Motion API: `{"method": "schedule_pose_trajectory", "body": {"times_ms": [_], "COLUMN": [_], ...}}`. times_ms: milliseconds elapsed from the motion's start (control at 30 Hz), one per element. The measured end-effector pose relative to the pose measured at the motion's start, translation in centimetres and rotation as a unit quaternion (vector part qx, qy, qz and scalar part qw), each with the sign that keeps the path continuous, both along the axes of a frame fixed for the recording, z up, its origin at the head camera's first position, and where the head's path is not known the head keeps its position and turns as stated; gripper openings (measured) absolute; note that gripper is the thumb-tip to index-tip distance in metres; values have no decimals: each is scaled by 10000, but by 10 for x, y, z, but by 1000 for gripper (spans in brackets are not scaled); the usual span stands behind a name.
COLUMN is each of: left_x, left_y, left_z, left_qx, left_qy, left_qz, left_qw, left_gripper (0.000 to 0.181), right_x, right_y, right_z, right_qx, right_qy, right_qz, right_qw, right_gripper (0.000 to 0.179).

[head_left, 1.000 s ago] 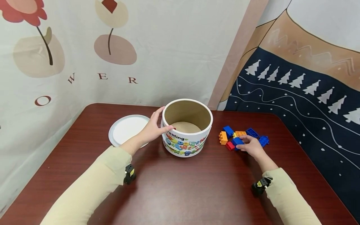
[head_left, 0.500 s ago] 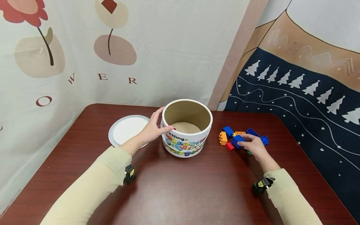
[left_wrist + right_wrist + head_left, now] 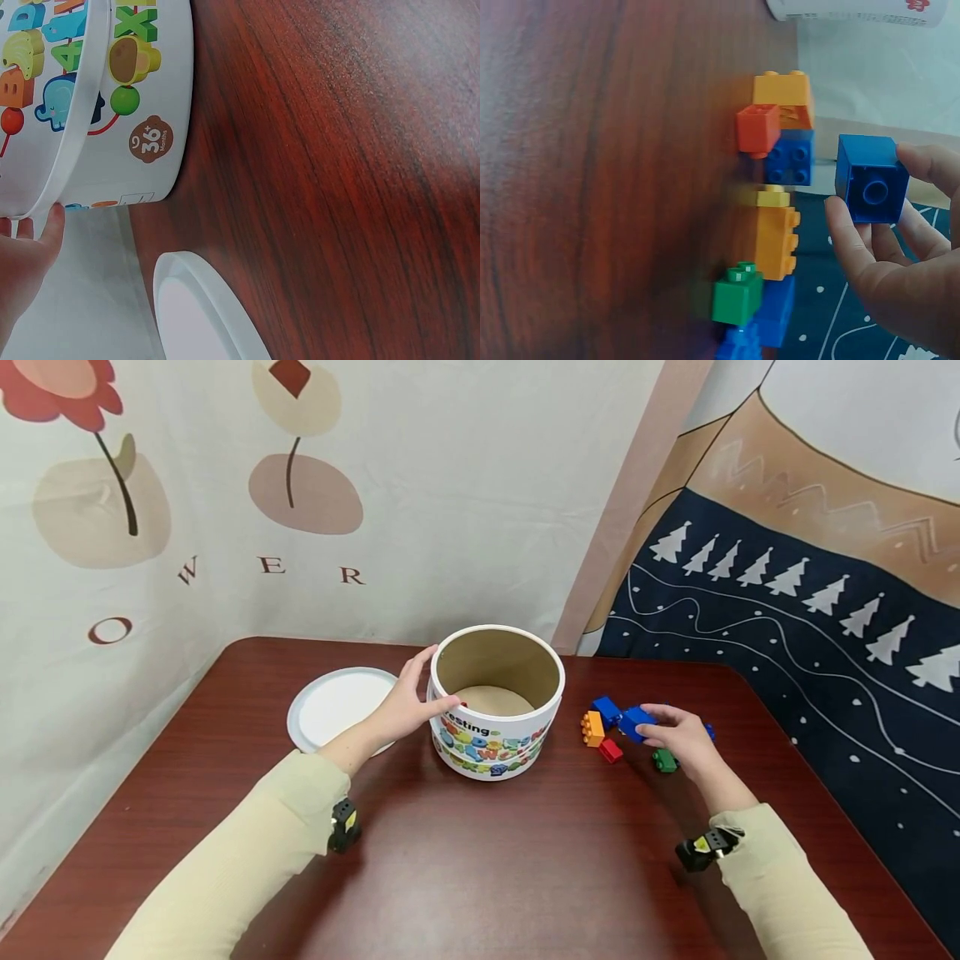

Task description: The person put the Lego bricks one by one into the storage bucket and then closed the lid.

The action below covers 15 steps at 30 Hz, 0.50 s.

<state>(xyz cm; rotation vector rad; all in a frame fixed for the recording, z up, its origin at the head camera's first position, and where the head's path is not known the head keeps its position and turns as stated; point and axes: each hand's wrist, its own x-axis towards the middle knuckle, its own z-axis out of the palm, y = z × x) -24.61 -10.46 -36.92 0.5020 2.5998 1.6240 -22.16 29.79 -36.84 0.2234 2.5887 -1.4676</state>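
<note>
My left hand [image 3: 401, 710] holds the rim of a white toy bucket [image 3: 487, 752] from its left side, thumb toward the front and fingers spread along the outside. The bucket stands upright and uncovered, printed with colourful letters and animals; a pale floor shows inside. My right hand [image 3: 686, 743] pinches a blue building brick [image 3: 866, 180] between thumb and fingers, raised over the loose bricks, its hollow underside facing the right wrist camera. Below it lie a red brick [image 3: 610, 751], an orange brick [image 3: 592, 728], a green brick [image 3: 663, 760] and another blue brick [image 3: 606, 710].
A round white lid [image 3: 341, 706] lies flat on the brown table [image 3: 480, 868], left of the bucket. In the right wrist view, a yellow brick [image 3: 772, 196] and a longer orange brick [image 3: 776, 240] sit among the others. Printed cloth [image 3: 465, 510] hangs behind the table.
My right hand has lifted the blue brick up out of the pile. The green brick now shows beneath the hand. My left hand keeps its place on the bucket.
</note>
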Motion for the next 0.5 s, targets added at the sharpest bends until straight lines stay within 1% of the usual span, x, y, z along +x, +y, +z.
{"method": "schedule_pose_trajectory", "body": {"times_ms": [267,500], "left_x": [-1,1], "left_y": [1,1], "left_z": [-2,1], "left_qx": [15,0], "left_qy": [-22,-12], "left_qz": [26,24], "left_qw": [10000,10000], "left_gripper": [85,86], "right_x": [-1,-3], "right_y": [2,0], "right_z": [13,28], "right_qx": [57,170], "right_qy": [189,304], "right_qz": [173,338], "right_qw": [9997,9988], "right_gripper": [56,58]}}
